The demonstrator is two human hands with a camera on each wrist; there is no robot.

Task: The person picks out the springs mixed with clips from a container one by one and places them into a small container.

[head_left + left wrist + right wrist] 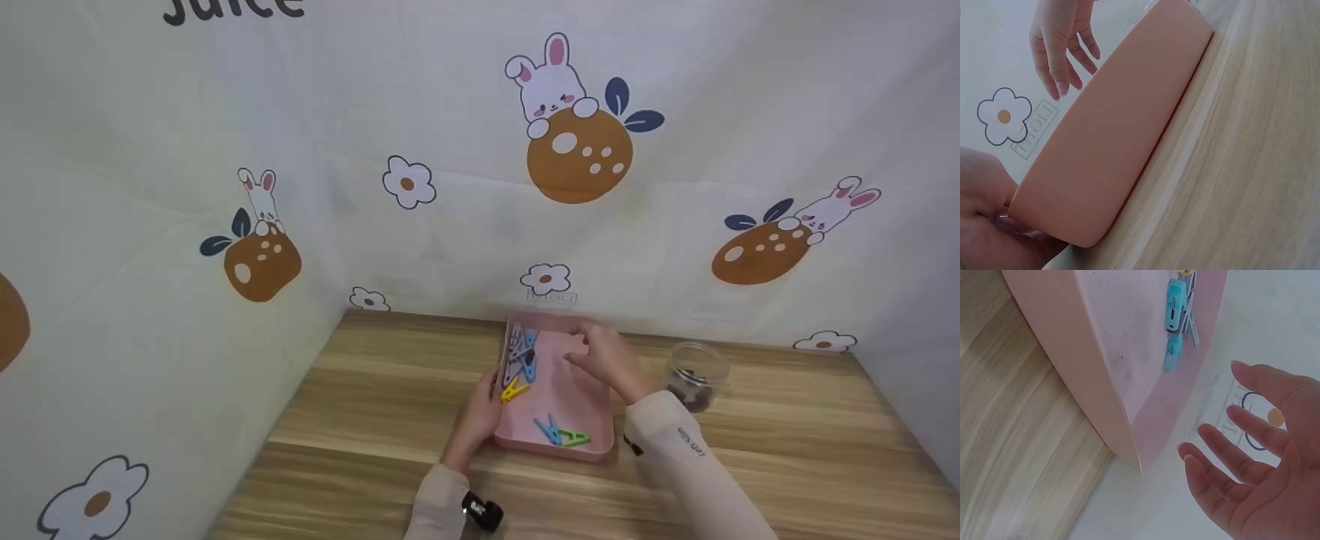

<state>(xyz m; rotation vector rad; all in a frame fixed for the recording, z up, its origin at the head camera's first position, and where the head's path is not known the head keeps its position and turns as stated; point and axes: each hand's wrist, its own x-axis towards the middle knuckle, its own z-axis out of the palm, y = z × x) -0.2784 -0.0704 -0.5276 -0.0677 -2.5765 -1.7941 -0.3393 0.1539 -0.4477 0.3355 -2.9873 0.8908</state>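
Note:
A pink rectangular tray (517, 442) lies on the wooden table with several clothespins in it. Purple-grey and blue clothespins (519, 356) cluster along its left side, a yellow clothespin (514, 389) just below them. Toward the near end lie a blue clothespin (551, 430) and a green clothespin (574, 437). My left hand (482, 409) grips the tray's left wall; the left wrist view shows its fingers (988, 183) bent at the tray's edge. Over the tray's far right part hovers my right hand (606, 358), fingers spread and loosely bent, holding nothing in the right wrist view.
Right of the tray stands a clear round jar (697, 375) with dark pieces inside. A white printed curtain (450, 240) hangs behind the table (390, 390) and along both sides. The tray's far end sits close to the back curtain.

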